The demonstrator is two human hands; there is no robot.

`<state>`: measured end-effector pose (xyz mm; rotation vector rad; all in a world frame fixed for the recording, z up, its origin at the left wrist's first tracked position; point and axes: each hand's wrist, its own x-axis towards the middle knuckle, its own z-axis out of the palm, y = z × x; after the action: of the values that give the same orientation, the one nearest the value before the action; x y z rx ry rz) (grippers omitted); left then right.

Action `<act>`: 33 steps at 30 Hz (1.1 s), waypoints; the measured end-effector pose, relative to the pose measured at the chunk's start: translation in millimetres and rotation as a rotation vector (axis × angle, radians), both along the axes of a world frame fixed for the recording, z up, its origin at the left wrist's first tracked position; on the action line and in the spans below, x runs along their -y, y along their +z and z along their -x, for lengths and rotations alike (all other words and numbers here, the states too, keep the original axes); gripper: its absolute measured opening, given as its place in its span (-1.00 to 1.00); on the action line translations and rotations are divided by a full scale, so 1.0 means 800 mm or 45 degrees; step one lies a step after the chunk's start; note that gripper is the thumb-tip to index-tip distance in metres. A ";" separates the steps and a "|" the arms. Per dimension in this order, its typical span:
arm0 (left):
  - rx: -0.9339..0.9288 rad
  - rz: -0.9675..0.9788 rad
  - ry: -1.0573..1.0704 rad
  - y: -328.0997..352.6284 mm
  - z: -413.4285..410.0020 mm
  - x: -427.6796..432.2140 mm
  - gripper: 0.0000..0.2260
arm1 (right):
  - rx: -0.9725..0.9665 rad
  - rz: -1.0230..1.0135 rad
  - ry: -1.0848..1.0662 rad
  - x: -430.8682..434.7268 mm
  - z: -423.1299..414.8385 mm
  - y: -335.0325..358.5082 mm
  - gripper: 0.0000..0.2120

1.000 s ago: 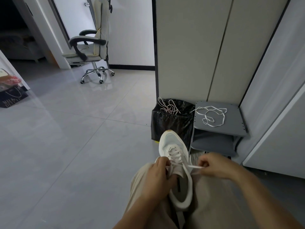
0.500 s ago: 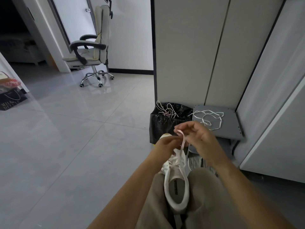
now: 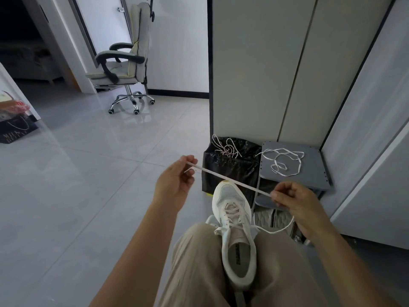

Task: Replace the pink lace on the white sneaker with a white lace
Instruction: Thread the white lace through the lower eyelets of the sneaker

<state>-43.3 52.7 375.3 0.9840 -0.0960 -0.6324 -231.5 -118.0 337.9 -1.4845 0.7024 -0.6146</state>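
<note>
The white sneaker (image 3: 234,231) rests between my knees, toe pointing away, with a white lace (image 3: 232,181) threaded through its eyelets. My left hand (image 3: 174,185) pinches one end of that lace up and to the left. My right hand (image 3: 294,200) pinches it further along, so a stretch runs taut between both hands above the toe. A slack loop hangs from my right hand back to the shoe. The pink lace (image 3: 225,148) lies tangled on a black bin. A second white lace (image 3: 283,161) lies loose on a grey stool.
The black bin (image 3: 230,171) and the grey stool (image 3: 294,173) stand against a tall cabinet (image 3: 265,69) just beyond the shoe. Another shoe (image 3: 272,220) lies under the stool. An office chair (image 3: 126,69) stands at the back left, bags (image 3: 15,122) at the far left.
My hands were together just above the sneaker's toe; they have moved apart, left hand to the left and right hand down to the right, drawing the white lace taut between them.
</note>
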 end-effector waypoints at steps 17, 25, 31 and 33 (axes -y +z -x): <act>0.936 -0.719 -0.328 -0.047 0.092 0.027 -0.76 | -0.012 0.165 0.238 -0.049 -0.037 -0.010 -0.89; 0.600 -0.466 -0.265 -0.035 0.100 0.021 -0.86 | 0.108 0.066 0.280 -0.062 -0.037 -0.011 -0.85; 0.754 -0.846 -0.262 -0.081 0.101 -0.012 -0.89 | -0.313 0.422 0.342 -0.051 -0.028 -0.025 -0.87; 0.935 -1.180 -0.352 -0.097 0.109 -0.024 -0.85 | -0.380 0.525 0.367 -0.053 -0.023 -0.033 -0.84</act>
<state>-130.3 71.8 297.6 2.1004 -0.6368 -0.5319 -213.4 -75.7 311.8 -2.0471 0.5915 -0.3278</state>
